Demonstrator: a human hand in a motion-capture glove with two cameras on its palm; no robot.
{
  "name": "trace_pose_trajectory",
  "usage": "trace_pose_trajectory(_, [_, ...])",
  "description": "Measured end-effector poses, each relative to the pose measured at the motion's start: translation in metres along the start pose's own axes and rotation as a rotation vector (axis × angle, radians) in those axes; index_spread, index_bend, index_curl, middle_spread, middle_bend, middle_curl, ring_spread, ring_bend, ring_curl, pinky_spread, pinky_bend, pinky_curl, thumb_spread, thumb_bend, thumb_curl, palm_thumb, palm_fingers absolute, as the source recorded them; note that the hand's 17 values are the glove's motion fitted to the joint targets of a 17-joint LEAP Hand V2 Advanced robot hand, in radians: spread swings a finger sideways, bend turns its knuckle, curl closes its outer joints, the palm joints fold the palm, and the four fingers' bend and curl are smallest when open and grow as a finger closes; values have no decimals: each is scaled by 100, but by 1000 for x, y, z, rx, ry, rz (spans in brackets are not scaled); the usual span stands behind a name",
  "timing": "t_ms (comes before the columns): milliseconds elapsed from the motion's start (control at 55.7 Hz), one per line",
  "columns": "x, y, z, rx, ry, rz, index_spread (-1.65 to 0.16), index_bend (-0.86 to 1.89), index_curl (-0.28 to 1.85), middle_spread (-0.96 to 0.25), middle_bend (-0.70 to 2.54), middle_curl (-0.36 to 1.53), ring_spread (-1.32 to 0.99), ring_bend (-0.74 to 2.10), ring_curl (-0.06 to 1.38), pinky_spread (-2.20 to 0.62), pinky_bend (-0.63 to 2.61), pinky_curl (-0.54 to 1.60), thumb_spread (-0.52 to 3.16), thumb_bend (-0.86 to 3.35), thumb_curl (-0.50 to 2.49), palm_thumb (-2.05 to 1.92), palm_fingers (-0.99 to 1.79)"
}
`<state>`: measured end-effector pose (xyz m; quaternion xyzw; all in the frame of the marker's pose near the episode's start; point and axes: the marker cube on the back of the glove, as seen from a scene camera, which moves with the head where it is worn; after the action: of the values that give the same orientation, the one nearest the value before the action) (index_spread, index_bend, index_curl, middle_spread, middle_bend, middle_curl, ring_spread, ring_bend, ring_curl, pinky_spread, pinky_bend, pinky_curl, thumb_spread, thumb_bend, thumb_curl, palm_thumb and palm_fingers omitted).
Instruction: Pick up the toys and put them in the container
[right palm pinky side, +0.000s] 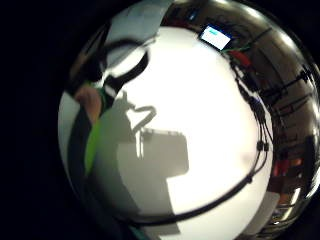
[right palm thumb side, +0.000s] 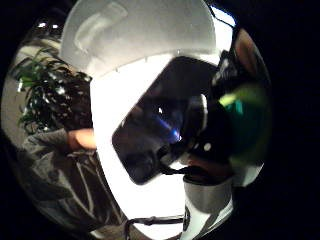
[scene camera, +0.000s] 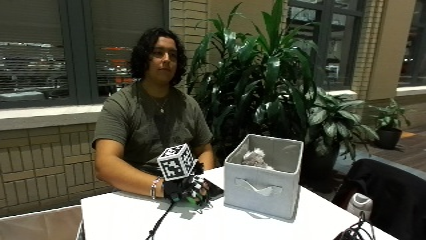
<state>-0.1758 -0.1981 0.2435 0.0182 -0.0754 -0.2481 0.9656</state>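
Note:
My gloved right hand (scene camera: 186, 189) rests low on the white table (scene camera: 126, 220), just left of the grey fabric container (scene camera: 263, 189). Its fingers curl round a small green toy (scene camera: 200, 199). That green toy (right palm thumb side: 247, 117) sits close to the palm in the thumb side view, and the green toy (right palm pinky side: 92, 144) lies beside a finger in the little finger side view. The container (right palm thumb side: 135, 30) stands open-topped a short way beyond the hand. A grey plush toy (scene camera: 253, 158) lies inside it.
A dark phone (scene camera: 214, 190) lies flat on the table between the hand and the container, and this phone (right palm thumb side: 155, 125) is large in the thumb side view. A big potted plant (scene camera: 266, 75) stands behind. A black jacket (scene camera: 393, 192) hangs at the right.

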Motion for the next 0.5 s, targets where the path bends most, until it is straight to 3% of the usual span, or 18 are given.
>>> trace_pose_trajectory(54, [1, 0, -6, 46, -8, -7, -42, 54, 67, -32, 33, 60, -43, 71, 43, -30, 93, 34, 125, 23, 45, 52, 79])
trace_pose_trajectory(72, [3, 0, -10, 61, -10, -7, -42, 55, 68, -33, 40, 64, -44, 77, 46, -33, 93, 34, 123, 22, 47, 52, 97])
trace_pose_trajectory(215, [7, -4, -80, 240, -70, 28, -39, 51, 77, -36, 69, 78, -44, 102, 57, -39, 93, 39, 119, 21, 54, 52, 125])
trace_pose_trajectory(341, [-37, -47, -191, 474, -108, -79, -38, 56, 84, -36, 86, 87, -41, 115, 63, -41, 95, 42, 121, 21, 60, 50, 124])
trace_pose_trajectory(413, [-64, -97, -245, 492, -192, -121, -37, 59, 88, -35, 91, 90, -40, 119, 65, -41, 97, 44, 122, 20, 63, 49, 122])
trace_pose_trajectory(502, [-98, -153, -274, 440, -263, -165, -36, 62, 93, -34, 96, 92, -39, 122, 66, -41, 99, 45, 124, 21, 67, 48, 119])
